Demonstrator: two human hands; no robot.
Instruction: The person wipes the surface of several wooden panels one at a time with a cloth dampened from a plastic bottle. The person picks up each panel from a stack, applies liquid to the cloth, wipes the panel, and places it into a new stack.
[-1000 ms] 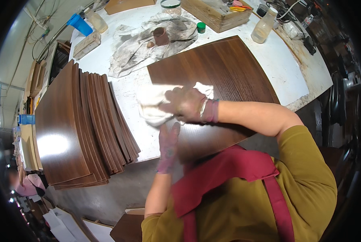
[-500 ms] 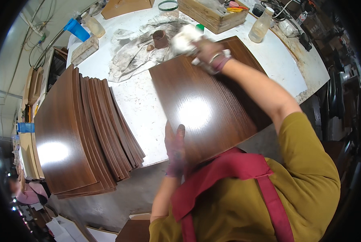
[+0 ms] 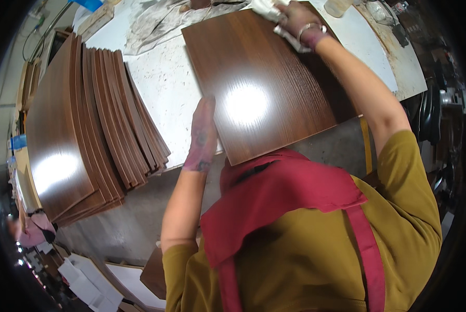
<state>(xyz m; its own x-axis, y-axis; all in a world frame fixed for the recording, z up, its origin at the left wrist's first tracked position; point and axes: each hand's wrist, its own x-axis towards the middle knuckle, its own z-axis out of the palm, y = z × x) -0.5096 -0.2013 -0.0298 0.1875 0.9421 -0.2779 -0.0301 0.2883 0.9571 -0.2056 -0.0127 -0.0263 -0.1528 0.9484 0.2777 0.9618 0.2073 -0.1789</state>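
A dark brown wood-grain panel [image 3: 264, 67] lies on the white table before me, its near edge close to my apron. My right hand [image 3: 299, 25], in a thin stained glove, is closed on a white cloth [image 3: 267, 8] at the panel's far right part. Some of the cloth also shows under my wrist. Against the panel's left edge rests my gloved left hand [image 3: 203, 134], its fingers straight and holding nothing; the thumb's far side is partly hidden.
To the left stands a fanned stack of similar brown panels [image 3: 61, 135]. A crumpled grey cloth [image 3: 155, 26] lies beyond on the white table [image 3: 160, 78], beside a block [image 3: 95, 23]. A clear bottle [image 3: 338, 6] is at the far right. Someone in pink [image 3: 35, 230] is at the far left.
The view has tilted down toward me, so the table things sit higher. My right hand has moved with the cloth to the panel's far right; my left hand stays by its left edge.
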